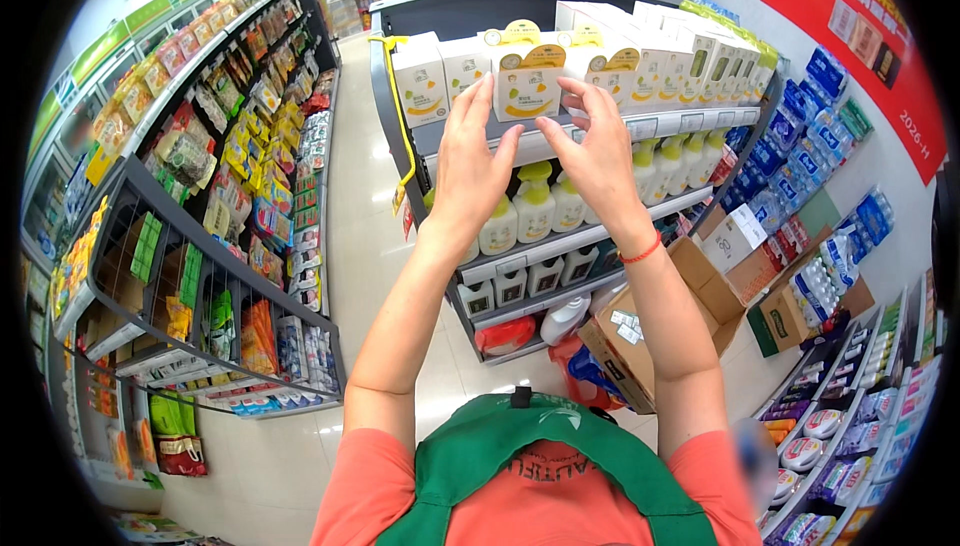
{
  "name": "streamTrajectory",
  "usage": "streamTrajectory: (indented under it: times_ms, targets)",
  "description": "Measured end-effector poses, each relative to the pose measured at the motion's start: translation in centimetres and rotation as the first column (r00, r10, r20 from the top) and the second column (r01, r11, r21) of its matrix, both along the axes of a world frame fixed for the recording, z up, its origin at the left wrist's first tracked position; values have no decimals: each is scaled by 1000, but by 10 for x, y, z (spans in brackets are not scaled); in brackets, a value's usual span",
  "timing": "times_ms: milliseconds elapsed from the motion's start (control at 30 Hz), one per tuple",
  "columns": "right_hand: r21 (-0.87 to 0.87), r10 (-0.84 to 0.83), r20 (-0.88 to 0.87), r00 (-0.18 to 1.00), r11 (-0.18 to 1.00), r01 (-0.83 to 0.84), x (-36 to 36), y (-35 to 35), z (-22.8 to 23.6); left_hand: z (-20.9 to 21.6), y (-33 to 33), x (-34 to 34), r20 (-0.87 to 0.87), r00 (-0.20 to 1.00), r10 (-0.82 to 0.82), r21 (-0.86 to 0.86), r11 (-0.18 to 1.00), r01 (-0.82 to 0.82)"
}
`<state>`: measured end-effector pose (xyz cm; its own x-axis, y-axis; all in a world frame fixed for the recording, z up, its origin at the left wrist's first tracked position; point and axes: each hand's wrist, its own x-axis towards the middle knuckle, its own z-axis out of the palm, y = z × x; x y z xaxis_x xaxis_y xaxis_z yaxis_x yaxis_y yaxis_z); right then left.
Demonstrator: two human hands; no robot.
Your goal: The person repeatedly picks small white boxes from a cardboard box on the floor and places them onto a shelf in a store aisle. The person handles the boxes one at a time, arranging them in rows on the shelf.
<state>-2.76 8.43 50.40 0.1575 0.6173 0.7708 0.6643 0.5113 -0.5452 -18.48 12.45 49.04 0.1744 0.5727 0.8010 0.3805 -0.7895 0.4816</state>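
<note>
Both of my hands are raised at the top shelf, one on each side of a white box (527,106) with a yellow print and a rounded yellow top flap. My left hand (468,156) has its fingers stretched out and its thumb apart, by the box's left side. On the other side, my right hand (595,151) is spread with slightly curved fingers. Whether the fingertips touch the box, I cannot tell. More white boxes (419,81) stand upright in a row to the left and right of it. White pump bottles (535,208) with light green tops line the tier below.
Dark bottles (545,276) fill a lower tier. An opened cardboard carton (625,346) stands on the floor at the unit's right. Snack shelving (265,146) runs along the aisle (370,216) at left. Blue packs (800,161) are stacked by the right wall; another shelf (850,426) is at lower right.
</note>
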Motion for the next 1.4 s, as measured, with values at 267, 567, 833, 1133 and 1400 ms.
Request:
streamTrajectory:
  times_ms: [267,567,833,1133,1400]
  targets:
    - [-119,-55,-19,998,991,52,2,17,-2,15,17,3,-94,995,10,-164,986,-26]
    - [-192,-113,37,993,974,118,4,31,-7,4,29,11,-105,994,40,-142,988,-55]
    - [-177,35,-151,988,982,-62,-1,18,3,14,14,9,-48,998,39,-122,992,-44]
    - [-53,98,-240,966,992,-113,-7,-2,13,11,7,18,117,993,-10,7,1000,10]
    - [130,31,-262,965,992,4,1,-23,12,14,-17,27,150,987,-58,140,989,36]
